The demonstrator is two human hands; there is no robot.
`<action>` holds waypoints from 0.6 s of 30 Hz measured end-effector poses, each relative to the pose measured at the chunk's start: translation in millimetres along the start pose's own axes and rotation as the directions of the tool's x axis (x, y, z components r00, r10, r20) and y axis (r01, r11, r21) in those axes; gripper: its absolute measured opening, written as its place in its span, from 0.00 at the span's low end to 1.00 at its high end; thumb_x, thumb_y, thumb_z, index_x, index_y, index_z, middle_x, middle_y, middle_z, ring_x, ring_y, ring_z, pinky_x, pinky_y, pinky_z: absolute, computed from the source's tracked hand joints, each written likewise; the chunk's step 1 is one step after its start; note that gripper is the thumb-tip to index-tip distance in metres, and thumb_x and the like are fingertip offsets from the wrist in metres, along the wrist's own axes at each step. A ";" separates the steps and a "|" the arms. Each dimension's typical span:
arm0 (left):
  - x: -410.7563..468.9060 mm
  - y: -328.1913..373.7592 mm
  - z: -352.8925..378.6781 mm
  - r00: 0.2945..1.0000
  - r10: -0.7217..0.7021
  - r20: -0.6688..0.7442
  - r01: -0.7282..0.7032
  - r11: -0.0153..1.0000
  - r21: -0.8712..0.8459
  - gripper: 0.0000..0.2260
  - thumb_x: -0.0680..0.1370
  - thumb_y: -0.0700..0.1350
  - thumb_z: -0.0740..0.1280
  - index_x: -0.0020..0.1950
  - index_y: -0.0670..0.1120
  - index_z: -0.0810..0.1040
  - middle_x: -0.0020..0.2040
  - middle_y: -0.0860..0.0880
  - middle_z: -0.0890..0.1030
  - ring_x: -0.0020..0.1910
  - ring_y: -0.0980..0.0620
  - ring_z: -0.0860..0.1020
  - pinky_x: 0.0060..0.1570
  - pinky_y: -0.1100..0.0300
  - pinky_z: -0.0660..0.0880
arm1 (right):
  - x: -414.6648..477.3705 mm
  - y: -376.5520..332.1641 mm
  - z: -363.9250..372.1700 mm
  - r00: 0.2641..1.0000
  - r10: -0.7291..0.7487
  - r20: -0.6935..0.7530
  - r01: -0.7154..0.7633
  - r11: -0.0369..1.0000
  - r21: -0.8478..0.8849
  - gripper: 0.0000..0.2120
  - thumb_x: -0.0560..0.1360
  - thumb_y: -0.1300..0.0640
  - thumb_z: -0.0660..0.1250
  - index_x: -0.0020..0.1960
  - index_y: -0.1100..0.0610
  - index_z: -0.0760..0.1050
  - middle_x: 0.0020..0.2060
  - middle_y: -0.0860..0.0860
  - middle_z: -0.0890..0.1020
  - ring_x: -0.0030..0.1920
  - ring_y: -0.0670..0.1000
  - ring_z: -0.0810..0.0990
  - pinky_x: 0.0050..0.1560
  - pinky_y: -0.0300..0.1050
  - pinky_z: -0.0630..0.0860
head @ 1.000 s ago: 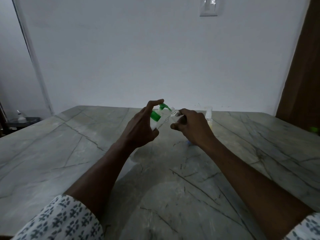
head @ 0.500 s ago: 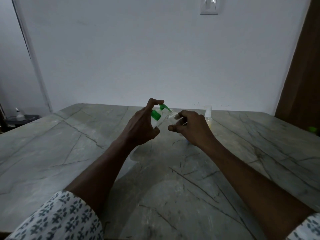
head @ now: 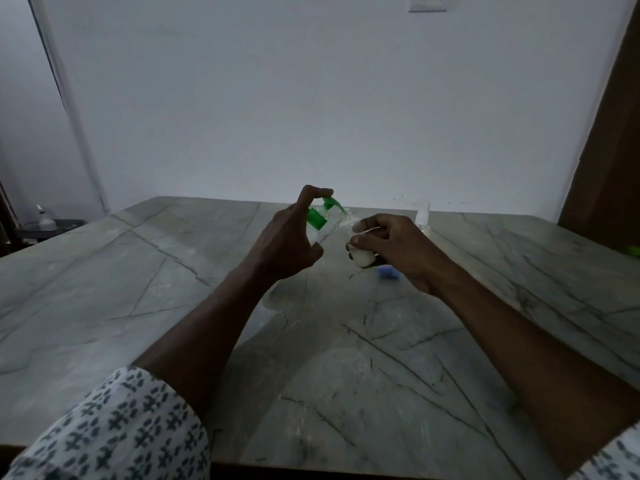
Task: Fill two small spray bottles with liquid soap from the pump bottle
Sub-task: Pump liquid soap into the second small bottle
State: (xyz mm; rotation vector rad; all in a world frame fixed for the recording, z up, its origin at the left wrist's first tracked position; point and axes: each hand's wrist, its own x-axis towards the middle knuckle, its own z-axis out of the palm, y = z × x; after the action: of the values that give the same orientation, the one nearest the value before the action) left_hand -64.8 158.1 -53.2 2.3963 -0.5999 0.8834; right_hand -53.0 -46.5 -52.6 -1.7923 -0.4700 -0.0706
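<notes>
Left hand (head: pixel 287 242) clamps the green-capped pump bottle (head: pixel 317 221); right hand (head: pixel 398 249) clamps the clear plastic small spray bottle (head: pixel 358 242) beside its nozzle. Likely light, slippery; grip mid-body.

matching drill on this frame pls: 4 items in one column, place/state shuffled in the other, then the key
1. pump bottle
2. small bottle
3. spray bottle
4. blue object

A. standing on the table behind the right hand
B. held tilted in the left hand, green nozzle aimed right
C. on the table under the right hand, blurred
D. held in the right hand, mouth at the nozzle

Pairs: 1-B, 2-D, 3-A, 4-C
</notes>
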 end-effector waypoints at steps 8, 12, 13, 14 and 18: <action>0.5 2.2 0.2 1.000 0.006 0.025 -0.006 1.000 0.008 0.34 0.68 0.36 0.74 0.69 0.50 0.63 0.56 0.42 0.81 0.44 0.46 0.79 0.44 0.47 0.81 | 2.6 6.7 -6.3 0.997 -0.072 0.022 0.074 0.991 -0.108 0.14 0.69 0.59 0.76 0.53 0.62 0.79 0.45 0.56 0.83 0.40 0.48 0.83 0.36 0.38 0.79; 1.3 2.7 0.8 1.000 -0.001 0.018 0.001 1.000 0.023 0.31 0.68 0.36 0.74 0.67 0.49 0.65 0.57 0.42 0.81 0.44 0.45 0.79 0.42 0.48 0.81 | 6.4 12.1 -5.3 0.993 -0.117 -0.002 0.115 0.979 -0.168 0.13 0.69 0.57 0.76 0.50 0.61 0.79 0.46 0.58 0.82 0.37 0.46 0.81 0.36 0.41 0.80; 1.5 1.9 1.0 1.000 -0.003 0.021 0.002 1.000 0.019 0.32 0.68 0.36 0.73 0.68 0.50 0.64 0.57 0.42 0.81 0.43 0.47 0.79 0.41 0.48 0.81 | 7.2 12.3 -5.1 0.992 -0.125 -0.003 0.122 0.977 -0.175 0.12 0.69 0.56 0.76 0.50 0.60 0.80 0.45 0.57 0.82 0.38 0.47 0.81 0.37 0.43 0.81; 1.3 1.4 0.7 1.000 -0.003 0.025 0.003 1.000 0.009 0.33 0.68 0.36 0.73 0.69 0.51 0.64 0.56 0.43 0.81 0.40 0.49 0.78 0.40 0.49 0.81 | 7.1 12.1 -5.0 0.991 -0.132 -0.002 0.129 0.975 -0.180 0.11 0.70 0.56 0.76 0.49 0.58 0.80 0.44 0.54 0.82 0.39 0.47 0.80 0.39 0.43 0.80; 0.4 -1.1 -1.5 0.999 0.010 0.036 -0.009 1.000 -0.020 0.36 0.68 0.36 0.72 0.71 0.53 0.61 0.51 0.50 0.77 0.41 0.46 0.77 0.42 0.49 0.79 | 9.5 12.4 -5.4 0.988 -0.156 -0.006 0.153 0.972 -0.181 0.08 0.69 0.55 0.76 0.46 0.53 0.79 0.39 0.48 0.81 0.39 0.47 0.79 0.43 0.46 0.78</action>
State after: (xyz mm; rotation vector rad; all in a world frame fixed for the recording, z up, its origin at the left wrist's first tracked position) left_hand -64.6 159.7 -52.3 2.3984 -0.6316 0.8361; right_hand -38.9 -51.4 -59.7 -1.9271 -0.6045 -0.2464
